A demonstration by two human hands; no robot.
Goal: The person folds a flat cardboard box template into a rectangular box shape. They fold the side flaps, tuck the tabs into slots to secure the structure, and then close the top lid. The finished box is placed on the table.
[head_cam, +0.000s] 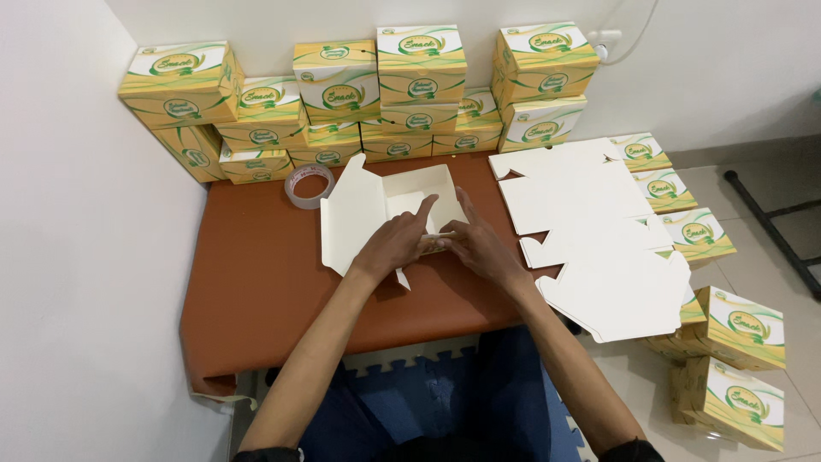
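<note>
The half-folded white box (402,201) lies on the brown table (256,282), its white inside facing up and one flap spread out to the left. The left hand (395,242) presses on the near edge of the box with the index finger stretched forward, and the right hand (479,244) pinches a small flap of the box beside it. A roll of clear tape (308,186) sits just left of the box. Flat white blanks (590,239) lie to the right of the box. Behind the box, finished yellow boxes (359,94) are stacked along the wall.
</note>
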